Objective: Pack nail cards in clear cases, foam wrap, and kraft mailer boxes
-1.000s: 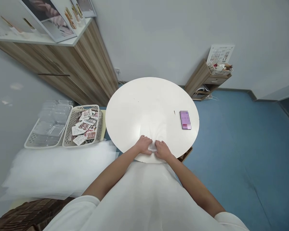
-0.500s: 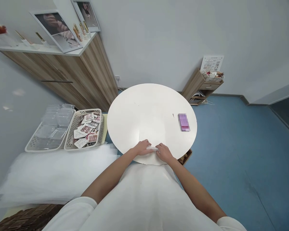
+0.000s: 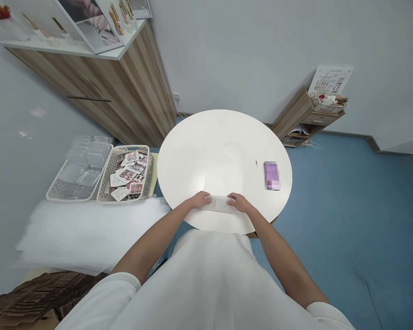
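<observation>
A flat white strip (image 3: 220, 205), which looks like folded thin sheet or film, stretches sideways between my two hands over the near part of the round white table (image 3: 227, 133). My left hand (image 3: 199, 200) grips its left end, thumb on top. At the other end, my right hand (image 3: 240, 203) pinches the strip the same way. The strip's exact material is hard to make out against the white table.
A blurred purple rectangular item (image 3: 271, 176) lies at the table's right. To the left are a basket of printed cards (image 3: 105, 192), a basket of clear plastic boxes (image 3: 50, 195) and a pile of translucent white sheets (image 3: 89, 229). A wooden cabinet (image 3: 144, 91) stands behind.
My hands have moved apart and slightly up the table. The strip between them now shows wider and flatter than the narrow roll seen before. The view has shifted a little.
</observation>
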`<state>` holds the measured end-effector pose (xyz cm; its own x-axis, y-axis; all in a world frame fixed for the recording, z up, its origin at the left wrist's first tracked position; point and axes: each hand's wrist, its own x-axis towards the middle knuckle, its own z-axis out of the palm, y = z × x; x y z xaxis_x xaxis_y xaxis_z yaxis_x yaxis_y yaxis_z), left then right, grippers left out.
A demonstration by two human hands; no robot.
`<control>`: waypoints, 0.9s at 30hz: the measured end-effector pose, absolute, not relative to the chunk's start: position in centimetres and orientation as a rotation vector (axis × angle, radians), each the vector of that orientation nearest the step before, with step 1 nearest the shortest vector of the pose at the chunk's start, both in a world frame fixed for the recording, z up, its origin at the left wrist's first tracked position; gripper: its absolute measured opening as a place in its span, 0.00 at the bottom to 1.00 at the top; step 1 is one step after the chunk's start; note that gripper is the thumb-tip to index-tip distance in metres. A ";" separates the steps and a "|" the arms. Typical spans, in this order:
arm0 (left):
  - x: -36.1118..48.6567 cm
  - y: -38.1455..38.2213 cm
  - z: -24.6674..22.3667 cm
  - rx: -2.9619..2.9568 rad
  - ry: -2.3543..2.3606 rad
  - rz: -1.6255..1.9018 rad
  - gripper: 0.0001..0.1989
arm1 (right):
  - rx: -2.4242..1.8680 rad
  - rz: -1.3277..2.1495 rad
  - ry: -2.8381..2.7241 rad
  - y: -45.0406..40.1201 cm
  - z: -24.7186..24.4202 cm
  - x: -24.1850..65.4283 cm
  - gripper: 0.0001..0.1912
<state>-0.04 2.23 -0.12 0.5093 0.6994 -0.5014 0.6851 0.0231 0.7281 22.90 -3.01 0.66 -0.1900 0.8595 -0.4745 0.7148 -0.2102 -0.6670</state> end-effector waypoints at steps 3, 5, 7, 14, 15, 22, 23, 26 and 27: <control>-0.3 2.9 -0.9 1.635 1.273 -0.019 0.11 | -1.923 1.252 -1.914 -2.5 -0.5 23.6 0.11; -0.5 3.1 -1.3 1.638 1.326 -0.032 0.10 | -1.978 1.133 -1.929 -2.7 -1.0 24.0 0.14; -0.7 3.0 -1.5 1.650 1.378 -0.046 0.10 | -2.041 1.067 -1.899 -3.1 -1.3 24.2 0.16; 0.1 1.2 -0.1 2.166 1.418 0.272 0.25 | -2.024 0.505 -2.108 -5.0 0.5 22.5 0.18; 0.6 0.9 0.2 2.289 1.291 0.248 0.27 | -1.936 0.520 -2.199 -5.2 0.6 21.9 0.18; 3.0 -0.3 0.3 2.509 0.920 -0.043 0.29 | -1.862 0.705 -2.346 -6.1 -0.8 20.0 0.24; 3.1 -0.4 0.3 2.504 0.929 -0.031 0.28 | -1.869 0.716 -2.328 -6.2 -1.0 20.0 0.23; 2.8 -0.8 0.4 2.488 0.906 -0.023 0.27 | -1.881 0.777 -2.281 -7.1 -0.9 19.8 0.23; 2.6 -0.9 0.4 2.476 0.884 -0.031 0.27 | -1.884 0.812 -2.263 -7.5 -0.7 19.8 0.22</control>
<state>2.57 -0.95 0.42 0.7883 0.5866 -0.1859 0.5982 -0.6599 0.4545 19.76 -7.53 -0.66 -0.2369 0.9354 -0.2625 0.8889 0.0997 -0.4470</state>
